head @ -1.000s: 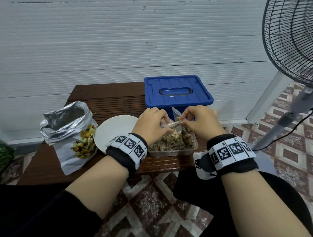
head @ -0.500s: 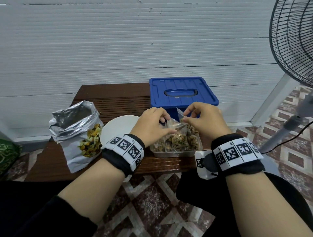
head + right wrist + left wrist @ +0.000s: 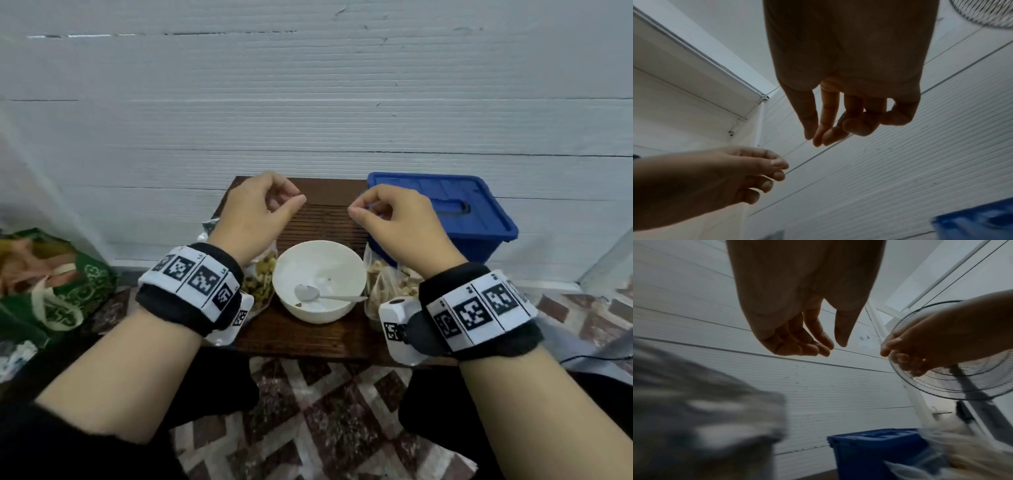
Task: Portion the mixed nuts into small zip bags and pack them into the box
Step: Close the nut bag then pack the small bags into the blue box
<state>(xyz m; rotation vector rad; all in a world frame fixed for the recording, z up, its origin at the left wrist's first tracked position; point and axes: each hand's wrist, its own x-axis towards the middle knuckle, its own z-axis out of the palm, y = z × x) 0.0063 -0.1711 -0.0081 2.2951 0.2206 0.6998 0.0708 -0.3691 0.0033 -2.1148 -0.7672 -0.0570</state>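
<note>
From the head camera, both hands are raised above a small dark wooden worktop (image 3: pixel 322 219) that stands against a white panelled wall. The left hand (image 3: pixel 255 214) and the right hand (image 3: pixel 397 222) face each other a little apart, each with loosely curled fingers and an empty grip — thumb and forefinger close together but pinching nothing visible. Below them, near the front edge, sits a white bowl (image 3: pixel 320 270) with a metal spoon (image 3: pixel 323 295) lying in it and a few crumbs on its bottom. Just left of the bowl, partly hidden by the left wrist, is the foil bag of mixed nuts (image 3: pixel 262 279); just right of it, partly behind the right wrist, a clear container of filled zip bags (image 3: pixel 387 284). The blue box (image 3: pixel 469 212), its lid on, stands at the back right corner. A green bag (image 3: pixel 65 291) lies on the floor off to the left. From the left wrist camera, the left hand (image 3: pixel 803 331) hangs with relaxed, slightly bent fingers holding nothing, the right hand (image 3: pixel 920 350) opposite it in front of a fan (image 3: pixel 966 382); the blue box (image 3: pixel 875 451) shows low down, beside blurred clear plastic. From the right wrist camera, the right hand (image 3: pixel 849 100) is likewise loose and empty — the left hand (image 3: pixel 731 170) reaches in from the lower left, and a corner of the blue box (image 3: pixel 978 222) appears at the lower right.
</note>
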